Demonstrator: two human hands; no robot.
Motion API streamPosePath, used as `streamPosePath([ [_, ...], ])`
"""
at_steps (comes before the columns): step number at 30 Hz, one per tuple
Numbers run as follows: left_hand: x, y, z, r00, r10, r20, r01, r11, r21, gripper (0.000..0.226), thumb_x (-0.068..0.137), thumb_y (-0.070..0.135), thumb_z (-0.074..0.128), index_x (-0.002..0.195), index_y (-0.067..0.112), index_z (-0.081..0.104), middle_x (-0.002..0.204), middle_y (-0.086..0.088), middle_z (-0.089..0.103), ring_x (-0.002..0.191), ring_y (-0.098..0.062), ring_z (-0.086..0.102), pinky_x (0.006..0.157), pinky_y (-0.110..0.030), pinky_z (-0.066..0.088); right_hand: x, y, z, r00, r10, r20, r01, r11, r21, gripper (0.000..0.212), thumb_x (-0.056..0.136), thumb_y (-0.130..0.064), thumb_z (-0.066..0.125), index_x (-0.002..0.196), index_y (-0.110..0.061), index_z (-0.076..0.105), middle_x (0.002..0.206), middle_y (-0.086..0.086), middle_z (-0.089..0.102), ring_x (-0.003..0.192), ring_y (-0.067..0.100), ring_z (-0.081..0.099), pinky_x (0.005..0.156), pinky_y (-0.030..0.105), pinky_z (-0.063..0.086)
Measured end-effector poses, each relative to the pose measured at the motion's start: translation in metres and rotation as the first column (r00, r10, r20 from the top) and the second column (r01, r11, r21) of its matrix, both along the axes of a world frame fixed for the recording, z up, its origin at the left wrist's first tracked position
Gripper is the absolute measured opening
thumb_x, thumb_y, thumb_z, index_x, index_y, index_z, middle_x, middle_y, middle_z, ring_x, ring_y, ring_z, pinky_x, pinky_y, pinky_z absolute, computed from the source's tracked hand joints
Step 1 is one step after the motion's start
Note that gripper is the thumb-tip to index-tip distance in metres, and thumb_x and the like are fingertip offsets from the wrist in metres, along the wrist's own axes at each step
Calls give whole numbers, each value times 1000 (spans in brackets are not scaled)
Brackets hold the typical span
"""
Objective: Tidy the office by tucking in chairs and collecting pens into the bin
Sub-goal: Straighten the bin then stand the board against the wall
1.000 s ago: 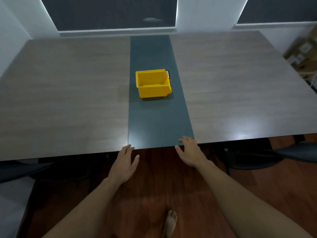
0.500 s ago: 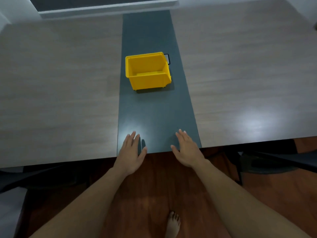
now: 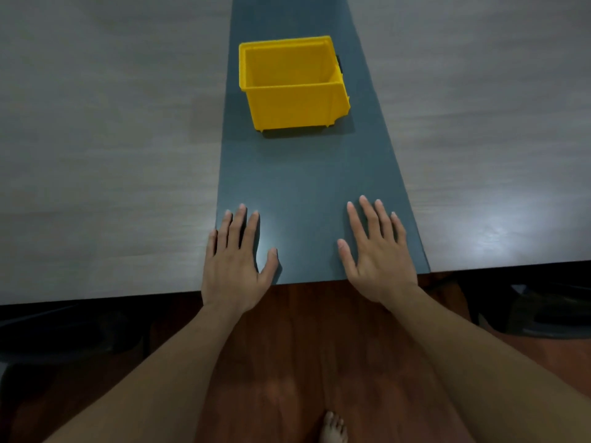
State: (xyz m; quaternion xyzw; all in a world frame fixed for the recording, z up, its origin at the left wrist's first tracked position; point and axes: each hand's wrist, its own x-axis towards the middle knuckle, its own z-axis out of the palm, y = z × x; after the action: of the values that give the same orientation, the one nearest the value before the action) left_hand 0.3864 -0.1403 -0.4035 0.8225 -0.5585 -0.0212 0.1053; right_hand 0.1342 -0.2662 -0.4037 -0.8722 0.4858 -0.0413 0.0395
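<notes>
A yellow plastic bin (image 3: 292,83) stands on the dark centre strip of the wooden table (image 3: 112,155), with nothing visible inside it. My left hand (image 3: 235,263) lies flat on the strip's near edge, fingers spread, holding nothing. My right hand (image 3: 377,254) rests flat on the same edge a little to the right, also holding nothing. Both hands are well short of the bin. No pens are in view.
A small dark object (image 3: 339,63) peeks out behind the bin's right side. Dark chairs sit tucked under the table at the left (image 3: 64,330) and right (image 3: 537,311). Red-brown wooden floor (image 3: 297,362) and a bare foot (image 3: 332,428) lie below me.
Both hands have slid forward from the table's edge onto the dark strip. The view has moved closer to the table and tilted down, so the bin looks nearer.
</notes>
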Motion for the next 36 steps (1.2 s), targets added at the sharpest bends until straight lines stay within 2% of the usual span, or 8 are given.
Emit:
streamPosePath([
  [7, 1, 2, -11, 999, 20, 33, -18, 999, -51, 78, 101, 63, 35, 170, 30, 19, 179, 3, 14, 167, -20, 7, 133, -51, 16, 1, 2, -6, 1000, -9, 3, 9, 997, -79, 73, 106, -60, 26, 168, -25, 12, 175, 3, 11, 162, 26, 6, 129, 51, 15],
  [18, -1, 3, -12, 998, 33, 60, -29, 997, -68, 79, 99, 60, 36, 170, 28, 22, 179, 1, 17, 167, -21, 10, 134, -51, 15, 1, -1, -14, 1000, 0, 9, 1, 994, -107, 74, 104, -62, 27, 167, -27, 11, 176, 3, 10, 162, 26, 7, 129, 52, 15],
  [30, 3, -5, -10, 995, 16, 101, -13, 999, -30, 81, 99, 60, 35, 171, 28, 17, 180, 1, 12, 167, -22, 7, 133, -52, 16, 5, -7, -12, 1000, -13, 8, 14, 993, -120, 76, 102, -63, 31, 167, -27, 14, 175, 3, 13, 162, 26, 9, 128, 53, 15],
  [36, 10, -10, -13, 994, 13, 106, -7, 998, -56, 81, 99, 60, 38, 170, 26, 20, 179, -1, 17, 167, -24, 11, 133, -53, 18, 11, -13, -14, 1000, -17, 1, 17, 991, -134, 76, 101, -64, 29, 167, -29, 14, 175, 2, 14, 162, 26, 10, 128, 52, 16],
])
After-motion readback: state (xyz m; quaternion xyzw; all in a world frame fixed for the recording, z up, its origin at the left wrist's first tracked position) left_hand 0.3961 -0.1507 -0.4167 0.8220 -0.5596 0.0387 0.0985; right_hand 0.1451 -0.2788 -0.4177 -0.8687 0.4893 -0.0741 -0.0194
